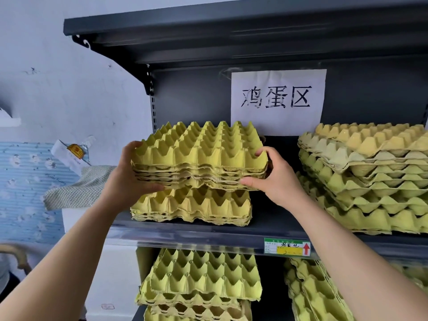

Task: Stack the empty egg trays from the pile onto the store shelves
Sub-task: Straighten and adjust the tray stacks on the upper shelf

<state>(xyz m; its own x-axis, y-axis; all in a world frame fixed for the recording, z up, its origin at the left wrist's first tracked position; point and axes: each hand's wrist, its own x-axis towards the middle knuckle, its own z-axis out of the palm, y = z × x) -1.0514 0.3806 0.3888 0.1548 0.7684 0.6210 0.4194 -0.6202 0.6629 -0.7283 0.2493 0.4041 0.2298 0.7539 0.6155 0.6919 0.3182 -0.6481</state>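
**Q:** What writing could be read, left to right?

**A:**
1. At far left, a white packet (74, 154) lay above a grey cloth (76, 188). It had a red-and-yellow label, with text too small to read.
2. The paper sign (278, 100) on the shelf unit's back panel read 鸡蛋区.
3. The price tag (287, 246) on the middle shelf's front rail (185, 235) had handwritten 鸡蛋 and a third character I could not make out. It also had a yellow band and a red arrow pointing up.

**Q:** How were your hands set, and where were the trays?

**A:** Both my bare forearms reached up and forward.
- My left hand (129, 172) gripped the left side of the held stack (199, 156). The fingers curled over its top rim and the thumb lay along its lower front edge.
- My right hand (275, 179) gripped the right side the same way, with curled fingers on the rim and the thumb under the front edge.
- The held stack, several nested yellow egg trays, sat level directly over the lower stack (192, 207) on the left of the middle shelf. I could not tell whether the two touched.
- The tall stack (370, 177) stood to the right on the same shelf, apart from my right hand.
- Two more stacks (203, 279) sat on the shelf below.
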